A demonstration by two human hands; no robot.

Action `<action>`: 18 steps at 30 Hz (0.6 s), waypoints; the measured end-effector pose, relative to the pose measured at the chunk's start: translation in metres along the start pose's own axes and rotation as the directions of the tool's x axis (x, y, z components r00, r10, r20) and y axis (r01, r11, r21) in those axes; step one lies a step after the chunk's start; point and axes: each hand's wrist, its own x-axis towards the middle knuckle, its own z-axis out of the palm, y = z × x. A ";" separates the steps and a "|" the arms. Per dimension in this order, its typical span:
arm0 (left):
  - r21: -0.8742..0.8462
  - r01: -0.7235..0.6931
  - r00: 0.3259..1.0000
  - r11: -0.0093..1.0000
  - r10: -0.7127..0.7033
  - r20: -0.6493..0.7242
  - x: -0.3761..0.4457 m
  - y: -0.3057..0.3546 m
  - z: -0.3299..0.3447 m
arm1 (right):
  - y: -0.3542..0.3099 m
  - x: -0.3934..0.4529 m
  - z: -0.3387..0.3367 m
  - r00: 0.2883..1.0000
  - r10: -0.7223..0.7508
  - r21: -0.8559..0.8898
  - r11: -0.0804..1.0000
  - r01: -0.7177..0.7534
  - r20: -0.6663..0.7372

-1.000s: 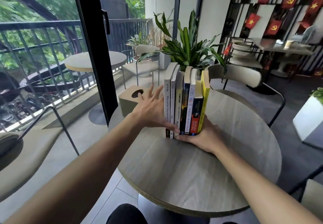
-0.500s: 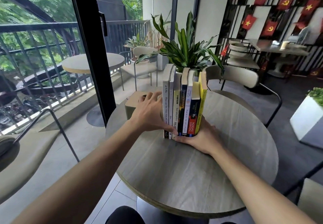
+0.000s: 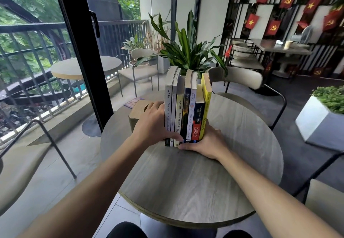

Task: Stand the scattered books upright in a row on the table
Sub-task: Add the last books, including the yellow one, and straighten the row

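Note:
Several books (image 3: pixel 187 107) stand upright in a tight row, spines toward me, near the middle of the round grey wood-grain table (image 3: pixel 195 178). The leftmost spines are white, the rightmost is yellow. My left hand (image 3: pixel 151 124) presses flat against the left side of the row, its thumb across the bottom of the white spines. On the right side my right hand (image 3: pixel 206 143) cups the row's base, fingers curled under the front of the dark and red spines. Both hands squeeze the row between them.
A tan tissue box (image 3: pixel 137 113) sits on the table just left of my left hand. A flat booklet (image 3: pixel 133 102) lies behind it. A leafy plant (image 3: pixel 188 51) and a chair (image 3: pixel 240 81) stand behind the table. Another chair (image 3: pixel 20 163) is at my left.
My left hand's fingers, spread a second ago, have closed flat against the left book. The row stands straighter and more tightly packed. My right hand stays at the base.

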 end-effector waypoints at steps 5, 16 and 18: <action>0.002 0.020 0.999 1.000 -0.020 -0.047 -0.007 0.005 0.002 | 0.003 0.003 0.002 1.000 -0.008 -0.007 1.000 0.008 0.014; 0.057 0.038 0.999 0.998 -0.036 -0.037 -0.004 0.003 0.007 | 0.006 0.004 0.004 0.999 -0.027 0.015 1.000 0.027 0.032; 0.058 0.053 0.998 0.997 -0.051 -0.037 -0.005 0.004 0.007 | 0.006 0.002 0.001 0.999 -0.016 0.051 0.999 0.014 0.049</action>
